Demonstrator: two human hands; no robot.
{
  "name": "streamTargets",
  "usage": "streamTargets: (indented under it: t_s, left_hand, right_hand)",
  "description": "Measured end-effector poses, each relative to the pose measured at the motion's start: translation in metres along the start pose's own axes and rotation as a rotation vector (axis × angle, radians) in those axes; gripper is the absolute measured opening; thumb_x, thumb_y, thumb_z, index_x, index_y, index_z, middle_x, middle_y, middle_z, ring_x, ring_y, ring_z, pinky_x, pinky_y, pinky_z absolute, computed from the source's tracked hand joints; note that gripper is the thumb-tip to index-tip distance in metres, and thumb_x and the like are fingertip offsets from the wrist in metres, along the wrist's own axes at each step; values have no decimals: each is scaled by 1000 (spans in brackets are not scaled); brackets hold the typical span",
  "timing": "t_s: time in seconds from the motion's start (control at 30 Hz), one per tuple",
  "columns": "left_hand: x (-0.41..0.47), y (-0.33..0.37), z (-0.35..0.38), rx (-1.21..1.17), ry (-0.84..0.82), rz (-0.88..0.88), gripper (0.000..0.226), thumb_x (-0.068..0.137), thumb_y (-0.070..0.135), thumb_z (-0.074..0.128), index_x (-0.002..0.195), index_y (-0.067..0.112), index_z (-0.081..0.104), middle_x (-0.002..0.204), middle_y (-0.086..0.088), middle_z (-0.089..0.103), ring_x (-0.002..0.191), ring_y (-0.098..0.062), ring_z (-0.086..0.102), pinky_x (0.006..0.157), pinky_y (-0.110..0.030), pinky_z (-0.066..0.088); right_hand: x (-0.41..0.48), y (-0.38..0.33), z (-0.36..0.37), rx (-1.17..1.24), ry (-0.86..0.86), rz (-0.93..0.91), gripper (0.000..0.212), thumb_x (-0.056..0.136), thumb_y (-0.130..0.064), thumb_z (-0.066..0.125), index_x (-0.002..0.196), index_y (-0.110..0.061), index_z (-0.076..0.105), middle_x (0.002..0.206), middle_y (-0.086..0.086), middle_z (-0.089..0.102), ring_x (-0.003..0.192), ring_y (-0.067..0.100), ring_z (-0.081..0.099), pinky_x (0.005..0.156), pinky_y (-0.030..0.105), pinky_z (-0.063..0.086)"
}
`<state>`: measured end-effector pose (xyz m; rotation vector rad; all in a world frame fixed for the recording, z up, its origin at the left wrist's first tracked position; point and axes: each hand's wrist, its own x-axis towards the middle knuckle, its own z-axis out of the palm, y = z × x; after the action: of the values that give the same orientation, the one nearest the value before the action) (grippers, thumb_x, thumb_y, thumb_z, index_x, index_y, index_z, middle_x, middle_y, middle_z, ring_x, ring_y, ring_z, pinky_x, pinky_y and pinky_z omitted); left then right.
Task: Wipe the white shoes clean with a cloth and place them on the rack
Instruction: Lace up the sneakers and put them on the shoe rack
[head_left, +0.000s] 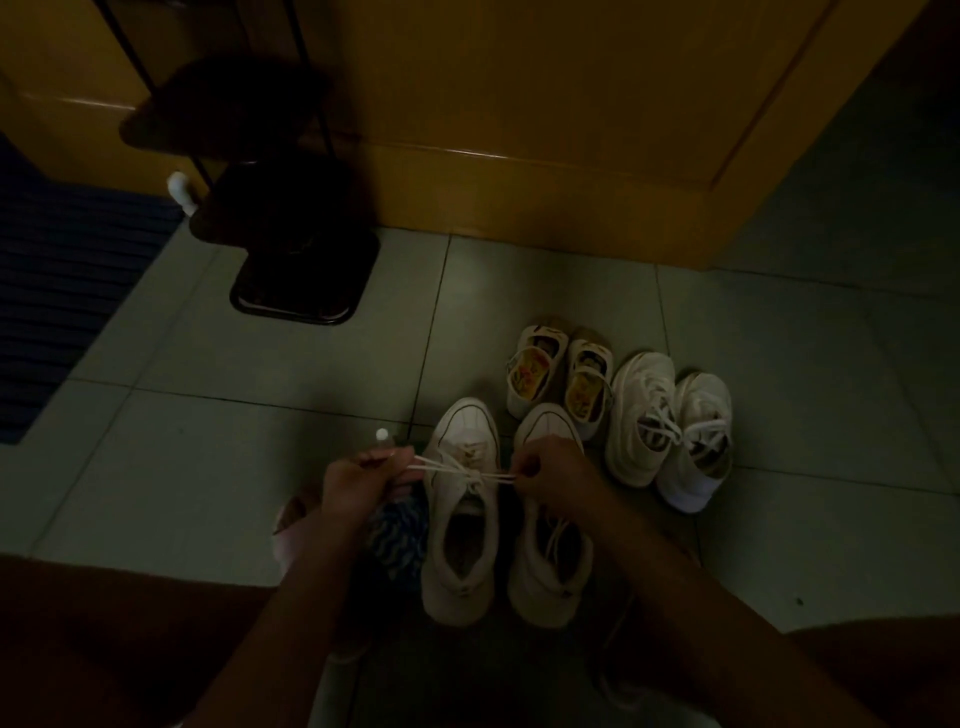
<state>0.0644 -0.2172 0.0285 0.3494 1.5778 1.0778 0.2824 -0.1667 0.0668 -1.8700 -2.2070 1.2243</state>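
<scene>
A white sneaker (460, 525) stands on the floor in front of me, its mate (550, 566) just to the right. My left hand (358, 486) and my right hand (550, 475) each pinch one end of the white lace (457, 472) of the left sneaker, pulled taut sideways. A blue patterned cloth (397, 540) lies under my left wrist beside that sneaker. A dark metal shoe rack (291, 218) stands at the back left, against the wooden door.
Two more white pairs sit on the tiles behind: small strap shoes (558, 382) and laced sneakers (670, 426). A small white-capped bottle (383, 437) stands by my left hand. A dark blue mat (62, 270) lies far left. The wooden door (545, 119) closes the back.
</scene>
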Motion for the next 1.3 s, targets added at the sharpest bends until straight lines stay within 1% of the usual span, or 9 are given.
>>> streamTargets:
  t_s: [0.13, 0.37, 0.5, 0.6, 0.7, 0.8, 1.03, 1.17, 1.3]
  left_hand:
    - [-6, 2, -4, -12, -46, -54, 6, 84, 6, 64, 83, 1, 68, 63, -3, 72, 57, -10, 68, 62, -21, 56]
    - [-5, 7, -6, -4, -88, -64, 6, 83, 3, 64, 84, -2, 67, 67, -8, 73, 58, -11, 70, 55, -17, 56]
    - [-9, 8, -5, -13, -79, -103, 7, 83, 2, 64, 85, -4, 66, 64, -9, 72, 58, -13, 70, 58, -20, 57]
    - [-10, 13, -5, -48, -81, -134, 5, 84, -1, 61, 80, -3, 64, 59, -7, 71, 53, -11, 69, 52, -18, 56]
    - [-10, 14, -6, -60, -85, -167, 6, 85, -2, 59, 81, -4, 63, 55, -6, 69, 49, -10, 67, 50, -18, 55]
    - [-11, 15, -7, -69, -82, -195, 6, 86, -2, 58, 83, -5, 62, 53, -6, 68, 47, -10, 66, 46, -16, 53]
    - [-9, 17, -8, -58, -77, -216, 15, 89, -4, 53, 75, -3, 61, 48, -5, 66, 42, -8, 63, 44, -16, 53]
    - [-12, 18, -8, -30, -76, -193, 28, 89, -4, 54, 63, 1, 66, 45, -3, 63, 38, -7, 60, 42, -16, 50]
    - [-20, 28, -2, 56, -57, -126, 9, 85, 0, 61, 77, -2, 65, 44, -2, 63, 38, -5, 59, 41, -12, 48]
  right_hand:
    - [-3, -1, 1, 22, 20, 49, 11, 80, -8, 64, 90, -9, 70, 91, 9, 69, 77, 12, 59, 66, 23, 45]
    - [-6, 2, 0, 182, 81, 82, 8, 83, -10, 64, 89, -10, 70, 83, 2, 64, 77, 10, 58, 67, 20, 42]
    - [-7, 1, -4, -21, 21, 59, 7, 84, -12, 64, 85, -8, 70, 75, 4, 61, 58, 4, 50, 50, 12, 32]
    - [-9, -4, -8, -140, -9, 61, 8, 84, -12, 63, 79, -9, 69, 77, 8, 61, 71, 13, 55, 52, 18, 35]
    - [-10, -8, -10, -212, -55, 56, 28, 85, -11, 60, 59, -22, 55, 73, 6, 59, 77, 20, 58, 55, 17, 38]
    - [-12, -7, -10, -236, -72, 63, 12, 85, -11, 59, 84, -8, 70, 92, 14, 68, 93, 25, 63, 73, 24, 44]
    - [-11, -6, -13, -258, -98, 111, 21, 87, -16, 59, 103, -4, 66, 110, 15, 65, 105, 26, 59, 91, 31, 44]
    - [-15, -5, -13, -248, -50, 58, 12, 84, -15, 61, 91, -9, 68, 97, 10, 68, 93, 22, 63, 74, 27, 45]
    - [-15, -2, -17, -3, 69, 47, 7, 85, -14, 61, 88, -14, 67, 89, 6, 66, 82, 16, 60, 70, 26, 45]
